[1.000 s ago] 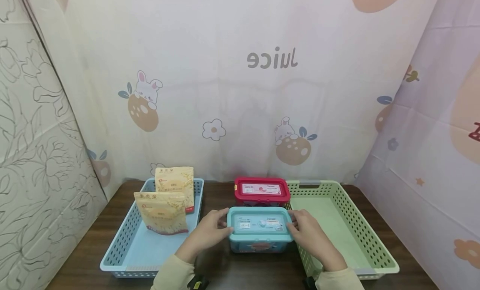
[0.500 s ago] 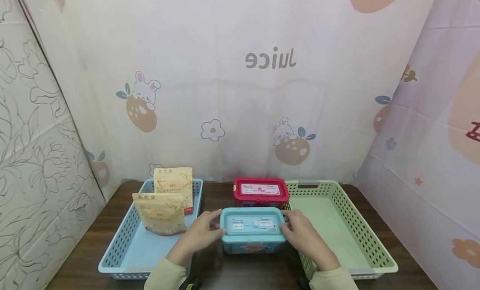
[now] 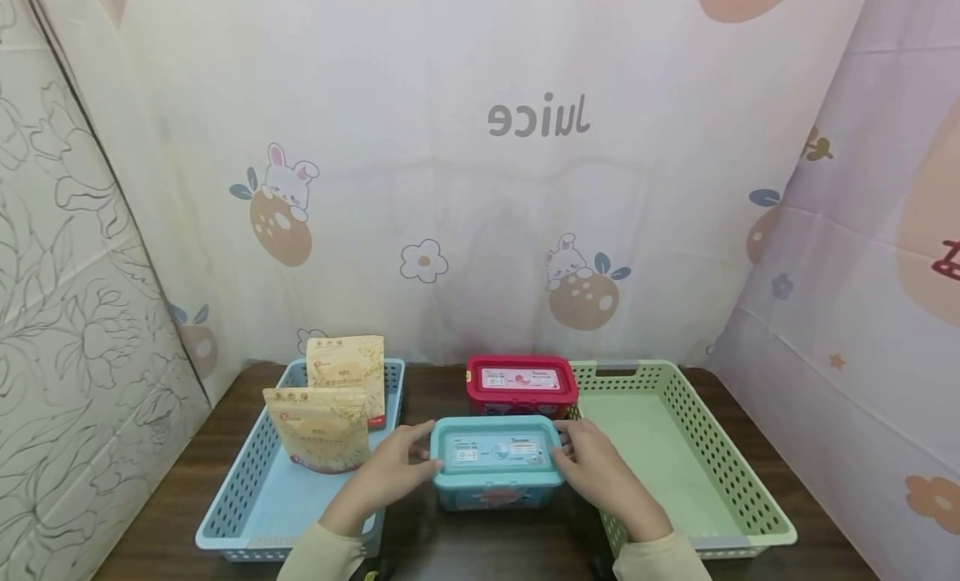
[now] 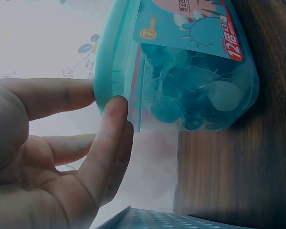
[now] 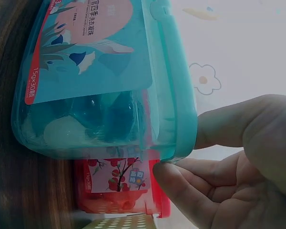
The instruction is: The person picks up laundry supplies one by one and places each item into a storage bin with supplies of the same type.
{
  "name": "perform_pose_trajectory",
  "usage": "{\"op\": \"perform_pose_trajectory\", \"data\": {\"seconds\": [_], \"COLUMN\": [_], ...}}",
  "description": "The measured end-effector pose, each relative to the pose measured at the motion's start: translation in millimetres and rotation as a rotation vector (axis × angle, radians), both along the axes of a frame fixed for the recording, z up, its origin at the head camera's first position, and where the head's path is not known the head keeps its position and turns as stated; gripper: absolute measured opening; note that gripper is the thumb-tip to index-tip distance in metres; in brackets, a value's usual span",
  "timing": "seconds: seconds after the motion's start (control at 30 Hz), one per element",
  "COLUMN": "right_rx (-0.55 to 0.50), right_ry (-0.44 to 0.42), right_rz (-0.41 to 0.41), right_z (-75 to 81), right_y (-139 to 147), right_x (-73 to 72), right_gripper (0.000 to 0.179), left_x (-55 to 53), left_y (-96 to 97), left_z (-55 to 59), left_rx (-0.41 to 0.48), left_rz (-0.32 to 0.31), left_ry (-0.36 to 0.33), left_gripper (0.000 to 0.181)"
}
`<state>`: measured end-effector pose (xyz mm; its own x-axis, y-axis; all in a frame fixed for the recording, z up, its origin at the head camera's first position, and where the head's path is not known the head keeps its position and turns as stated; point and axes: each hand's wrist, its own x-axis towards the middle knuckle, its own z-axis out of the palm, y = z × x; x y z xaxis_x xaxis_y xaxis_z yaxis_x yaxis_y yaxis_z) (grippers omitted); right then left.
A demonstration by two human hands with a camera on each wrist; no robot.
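A teal lidded box of laundry pods [image 3: 497, 462] stands upright on the dark wooden table, between the two baskets. At its left end the left hand [image 3: 395, 467] pinches the lid rim; the left wrist view shows thumb and fingertips on the lid's edge, with round pods visible through the clear wall. The right hand [image 3: 600, 473] holds the opposite end of the lid the same way, as the right wrist view confirms. Just behind stands a matching red box [image 3: 522, 385], its lower front partly hidden by the teal one.
On the left, a light blue basket [image 3: 236, 491] holds two yellow pouches, the front pouch [image 3: 321, 428] leaning near the rear pouch [image 3: 348, 363]. A green basket [image 3: 693, 473] lies to the right, beside the red box. A patterned curtain [image 3: 480, 189] hangs behind the table.
Both hands have slid the teal box a short way left, so it now sits slightly left of the red box. The red box, pouches and baskets have stayed put.
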<state>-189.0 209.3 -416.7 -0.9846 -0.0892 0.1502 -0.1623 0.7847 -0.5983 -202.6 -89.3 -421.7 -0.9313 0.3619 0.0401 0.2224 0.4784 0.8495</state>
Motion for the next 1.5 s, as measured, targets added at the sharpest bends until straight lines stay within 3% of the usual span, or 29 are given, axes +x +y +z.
{"op": "perform_pose_trajectory", "data": {"seconds": [0.93, 1.17, 1.5], "right_rx": [-0.055, -0.180, -0.243], "right_ry": [-0.052, -0.118, -0.209], "right_rz": [0.041, -0.016, -0.017], "right_z": [1.3, -5.3, -7.4], "right_y": [-6.4, -2.5, 2.6], "right_x": [2.7, 3.5, 6.1], "right_gripper": [0.040, 0.046, 0.052], "left_x": [2.0, 0.3, 4.5], "left_y": [-11.5, -12.4, -10.3], "left_z": [-0.4, -3.7, -4.9], "left_rx": [0.009, 0.051, 0.068], "left_rz": [-0.012, -0.018, 0.039], "left_ry": [-0.020, -0.070, -0.140], "left_gripper": [0.062, 0.065, 0.067]}}
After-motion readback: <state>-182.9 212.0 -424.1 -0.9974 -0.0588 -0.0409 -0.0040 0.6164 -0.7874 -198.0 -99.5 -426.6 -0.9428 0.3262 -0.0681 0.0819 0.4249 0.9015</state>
